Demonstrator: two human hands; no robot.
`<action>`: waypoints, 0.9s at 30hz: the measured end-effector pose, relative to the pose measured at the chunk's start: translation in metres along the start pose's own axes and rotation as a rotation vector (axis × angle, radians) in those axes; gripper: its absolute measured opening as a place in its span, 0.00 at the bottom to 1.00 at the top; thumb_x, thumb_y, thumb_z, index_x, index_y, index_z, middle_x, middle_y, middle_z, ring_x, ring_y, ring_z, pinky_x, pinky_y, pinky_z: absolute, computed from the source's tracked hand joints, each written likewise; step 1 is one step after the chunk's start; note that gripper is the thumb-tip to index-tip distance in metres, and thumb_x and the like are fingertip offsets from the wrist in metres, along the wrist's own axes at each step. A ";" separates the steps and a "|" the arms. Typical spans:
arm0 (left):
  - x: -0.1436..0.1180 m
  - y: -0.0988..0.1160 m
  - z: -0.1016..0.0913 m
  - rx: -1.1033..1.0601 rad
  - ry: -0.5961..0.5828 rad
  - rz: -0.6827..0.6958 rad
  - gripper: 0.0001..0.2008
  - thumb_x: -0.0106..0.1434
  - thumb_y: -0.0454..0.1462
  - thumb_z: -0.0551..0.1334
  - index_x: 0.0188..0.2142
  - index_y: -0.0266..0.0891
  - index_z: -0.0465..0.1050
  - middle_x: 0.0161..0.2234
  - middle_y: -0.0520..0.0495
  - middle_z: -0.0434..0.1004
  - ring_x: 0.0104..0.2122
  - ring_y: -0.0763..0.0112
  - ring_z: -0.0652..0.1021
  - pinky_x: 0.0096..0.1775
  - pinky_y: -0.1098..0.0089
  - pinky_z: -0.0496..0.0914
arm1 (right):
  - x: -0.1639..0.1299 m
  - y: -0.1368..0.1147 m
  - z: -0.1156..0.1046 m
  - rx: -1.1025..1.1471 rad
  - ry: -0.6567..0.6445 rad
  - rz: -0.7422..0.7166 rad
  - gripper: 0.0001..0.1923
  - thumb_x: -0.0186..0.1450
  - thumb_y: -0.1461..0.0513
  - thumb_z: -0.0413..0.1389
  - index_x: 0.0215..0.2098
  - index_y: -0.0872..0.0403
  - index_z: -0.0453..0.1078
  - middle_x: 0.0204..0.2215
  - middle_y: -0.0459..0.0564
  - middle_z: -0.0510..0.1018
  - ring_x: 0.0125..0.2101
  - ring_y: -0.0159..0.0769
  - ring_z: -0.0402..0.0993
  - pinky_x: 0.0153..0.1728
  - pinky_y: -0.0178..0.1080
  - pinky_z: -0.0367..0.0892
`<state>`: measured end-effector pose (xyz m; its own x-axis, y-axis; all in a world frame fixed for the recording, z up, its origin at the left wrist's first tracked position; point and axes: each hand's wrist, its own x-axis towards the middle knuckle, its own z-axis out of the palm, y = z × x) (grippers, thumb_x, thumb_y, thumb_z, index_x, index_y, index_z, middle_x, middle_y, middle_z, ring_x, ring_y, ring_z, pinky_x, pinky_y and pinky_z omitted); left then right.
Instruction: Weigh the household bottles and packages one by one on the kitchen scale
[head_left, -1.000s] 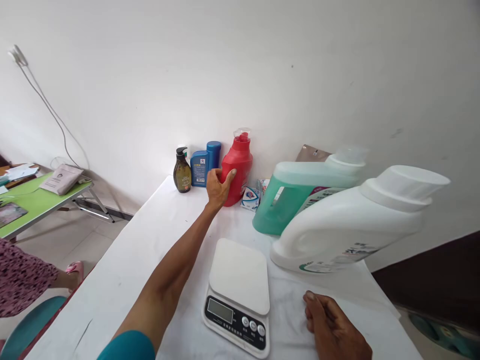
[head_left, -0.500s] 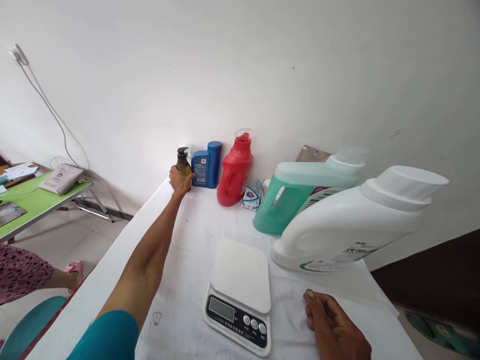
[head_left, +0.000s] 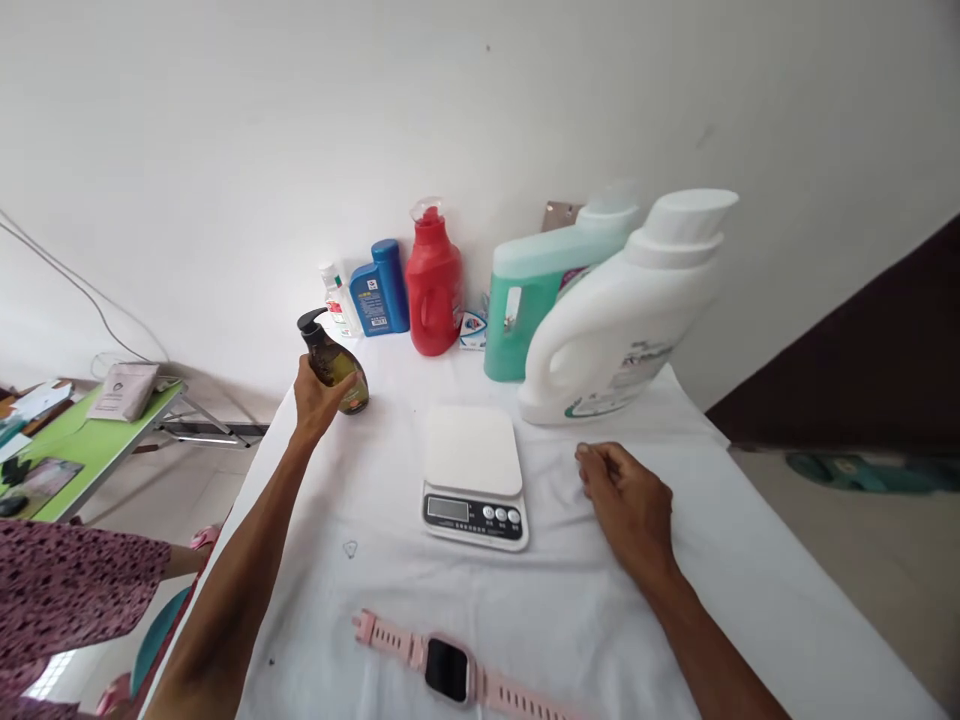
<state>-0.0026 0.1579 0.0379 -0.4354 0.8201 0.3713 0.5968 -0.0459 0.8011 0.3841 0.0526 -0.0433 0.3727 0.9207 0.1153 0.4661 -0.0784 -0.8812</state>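
My left hand grips a dark olive pump bottle and holds it tilted above the white-covered table, left of a white kitchen scale. My right hand rests on the cloth just right of the scale, fingers curled loosely, holding nothing. Along the wall stand a small clear bottle, a blue bottle, a red detergent bottle, a green jug and a large white jug.
A pink smartwatch lies flat on the cloth near the front edge. A small soap box sits between the red bottle and the green jug. A green folding table stands at the left. Another person in patterned clothing is at lower left.
My left hand left the red bottle, took hold of the pump bottle by the wall and brought it toward the scale. The view tilted down, showing the watch.
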 end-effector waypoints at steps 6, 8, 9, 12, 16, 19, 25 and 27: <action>-0.064 0.064 -0.019 -0.195 -0.204 0.204 0.32 0.49 0.46 0.79 0.49 0.42 0.70 0.42 0.48 0.81 0.40 0.61 0.82 0.42 0.61 0.77 | -0.002 0.001 0.002 0.049 0.027 -0.025 0.19 0.67 0.45 0.52 0.28 0.50 0.67 0.22 0.47 0.75 0.24 0.39 0.71 0.33 0.42 0.64; -0.080 0.083 -0.010 -0.243 -0.281 0.243 0.32 0.49 0.47 0.80 0.48 0.42 0.70 0.42 0.48 0.81 0.40 0.61 0.82 0.42 0.61 0.78 | -0.002 0.000 0.002 0.062 0.026 -0.025 0.19 0.67 0.46 0.52 0.28 0.50 0.67 0.23 0.47 0.75 0.24 0.40 0.71 0.34 0.42 0.65; -0.087 0.091 -0.004 -0.254 -0.318 0.251 0.31 0.49 0.47 0.80 0.48 0.42 0.70 0.42 0.47 0.81 0.40 0.61 0.82 0.42 0.62 0.78 | -0.002 0.000 0.002 0.067 0.023 -0.025 0.19 0.67 0.46 0.51 0.28 0.50 0.67 0.23 0.47 0.75 0.24 0.40 0.71 0.34 0.43 0.65; -0.104 0.108 0.017 -0.252 -0.409 0.259 0.29 0.50 0.44 0.80 0.45 0.42 0.69 0.41 0.48 0.80 0.40 0.61 0.81 0.40 0.63 0.77 | -0.003 0.000 0.002 0.081 0.019 -0.032 0.19 0.67 0.46 0.51 0.28 0.49 0.66 0.23 0.47 0.75 0.25 0.40 0.70 0.34 0.42 0.65; -0.116 0.115 0.039 -0.209 -0.453 0.272 0.28 0.50 0.42 0.79 0.44 0.43 0.67 0.40 0.49 0.79 0.39 0.62 0.80 0.38 0.63 0.75 | -0.002 0.002 0.002 0.082 0.017 -0.044 0.18 0.68 0.46 0.50 0.28 0.49 0.64 0.22 0.47 0.73 0.25 0.39 0.69 0.33 0.42 0.64; -0.119 0.116 0.046 -0.167 -0.467 0.276 0.28 0.50 0.42 0.79 0.44 0.43 0.67 0.40 0.50 0.78 0.39 0.63 0.79 0.38 0.64 0.75 | 0.000 0.002 0.002 0.061 0.021 -0.046 0.19 0.68 0.46 0.49 0.28 0.49 0.63 0.23 0.47 0.74 0.26 0.40 0.69 0.33 0.42 0.63; -0.126 0.115 0.053 -0.146 -0.451 0.268 0.29 0.49 0.42 0.80 0.44 0.43 0.67 0.40 0.50 0.78 0.39 0.62 0.79 0.40 0.63 0.74 | -0.001 0.001 0.001 0.037 0.023 -0.064 0.19 0.68 0.46 0.48 0.28 0.49 0.63 0.23 0.47 0.74 0.26 0.40 0.68 0.34 0.42 0.61; -0.128 0.114 0.053 -0.165 -0.463 0.268 0.30 0.49 0.44 0.80 0.46 0.43 0.68 0.42 0.48 0.79 0.41 0.60 0.79 0.42 0.61 0.75 | -0.002 -0.001 0.000 0.040 0.017 -0.064 0.20 0.69 0.46 0.49 0.28 0.49 0.64 0.23 0.47 0.73 0.25 0.39 0.67 0.33 0.41 0.61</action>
<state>0.1570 0.0776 0.0567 0.0807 0.9308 0.3566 0.5164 -0.3450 0.7838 0.3830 0.0512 -0.0430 0.3569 0.9168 0.1794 0.4569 -0.0038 -0.8895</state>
